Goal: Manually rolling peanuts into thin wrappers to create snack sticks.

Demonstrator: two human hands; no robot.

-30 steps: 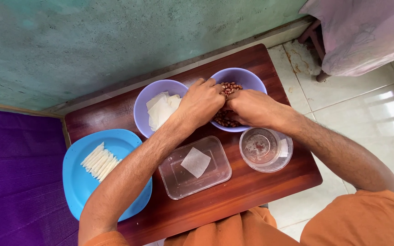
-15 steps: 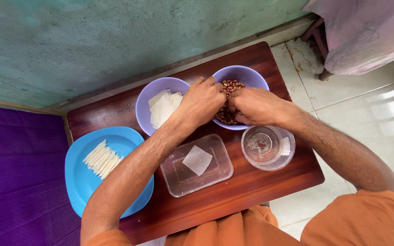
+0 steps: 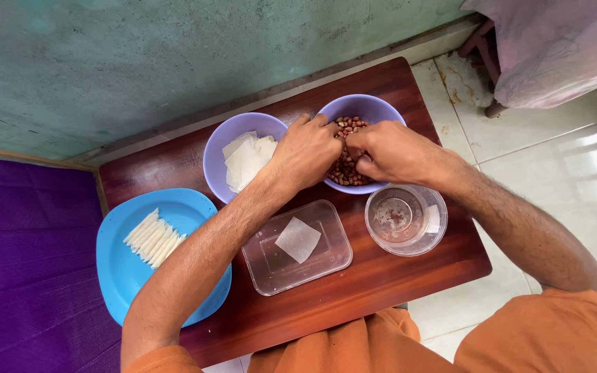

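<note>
Both my hands meet over a purple bowl (image 3: 381,109) full of reddish-brown peanuts (image 3: 347,171). My left hand (image 3: 305,153) has its fingers curled down at the bowl's left side. Fingertip to fingertip with it, my right hand (image 3: 390,153) has its fingers pinched among the peanuts. What sits between the fingertips is hidden. A second purple bowl (image 3: 217,148) to the left holds white square wrappers (image 3: 247,160). In front, a clear rectangular tray (image 3: 271,266) carries one white wrapper (image 3: 298,240).
A blue plate (image 3: 122,262) with a row of white rolled pieces (image 3: 153,237) lies at the table's left end. A clear round container (image 3: 405,220) stands at front right. The small wooden table (image 3: 381,276) stands against a green wall, with a purple mat at the left and tiled floor at the right.
Both hands stay over the peanut bowl with only small finger shifts. Everything else on the table is where it was.
</note>
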